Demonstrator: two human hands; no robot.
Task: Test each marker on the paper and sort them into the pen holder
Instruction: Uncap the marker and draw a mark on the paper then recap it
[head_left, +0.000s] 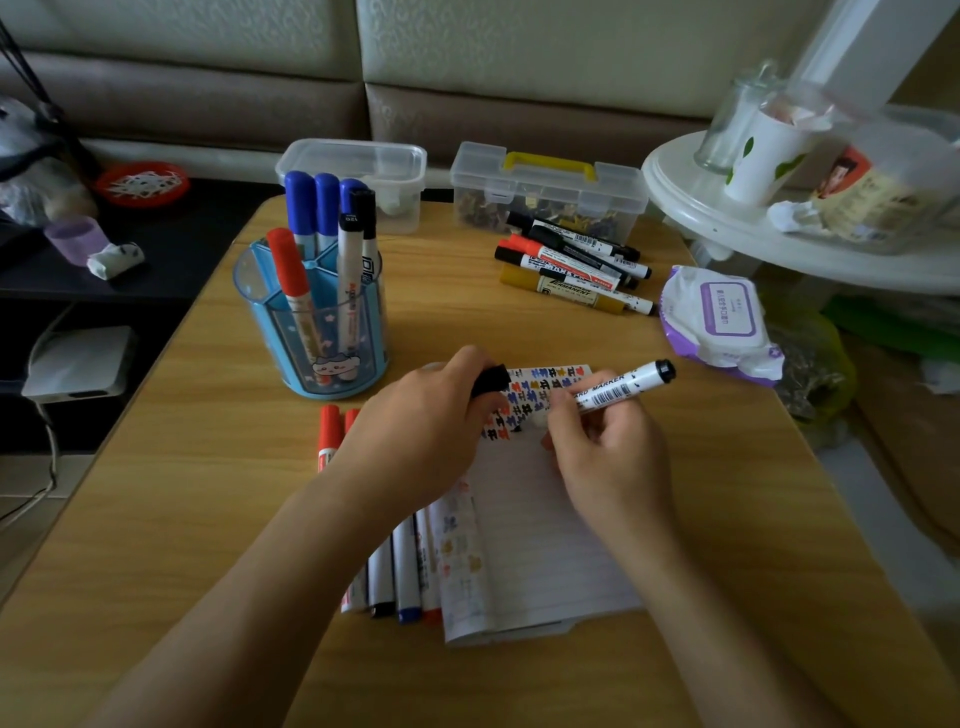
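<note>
My right hand (608, 457) grips a white whiteboard marker (623, 387) with a black end, its tip down on the lined paper (540, 540), which carries several coloured test marks along its top. My left hand (421, 431) holds the marker's black cap (491, 379) and rests on the paper's left edge. The blue pen holder (317, 332) stands at the left with blue, red and black-capped markers upright in it. Several markers (400, 571) lie beside the paper under my left forearm, two red caps (335, 431) showing. Another pile of markers (571, 267) lies at the back right.
The wooden table (208, 519) carries two clear plastic boxes (545, 192) at the back. A wet-wipes pack (722, 317) lies at the right edge. A white round stand (727, 208) with cups overhangs the far right corner. A sofa runs behind.
</note>
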